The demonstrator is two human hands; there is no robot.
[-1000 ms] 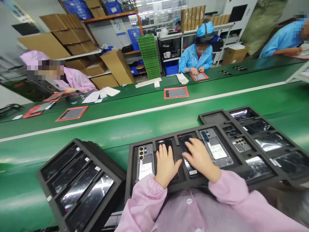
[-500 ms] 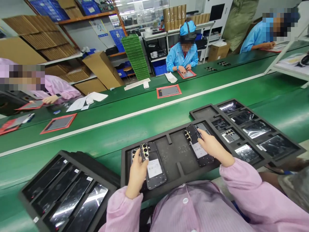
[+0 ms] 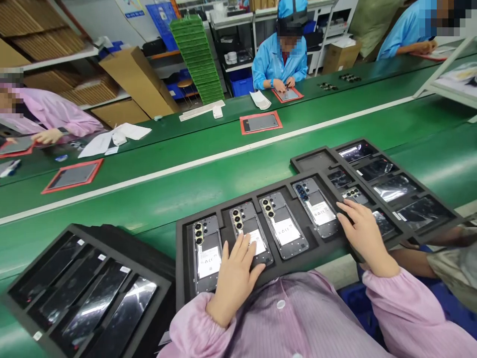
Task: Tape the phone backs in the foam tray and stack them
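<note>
Green conveyor bench (image 3: 223,184) carries a black foam tray (image 3: 182,258), left hand (image 3: 233,276) lies flat and open on its second grey face-down phone (image 3: 248,226), right hand (image 3: 363,233) open at the right end.

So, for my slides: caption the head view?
Left hand rests on the second phone in a four-phone foam tray; right hand at its right end.

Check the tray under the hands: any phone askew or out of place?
Nothing stands out. The four phones lie back up and parallel, each seated in its own slot of the foam tray. The left hand rests on the second phone.
</note>
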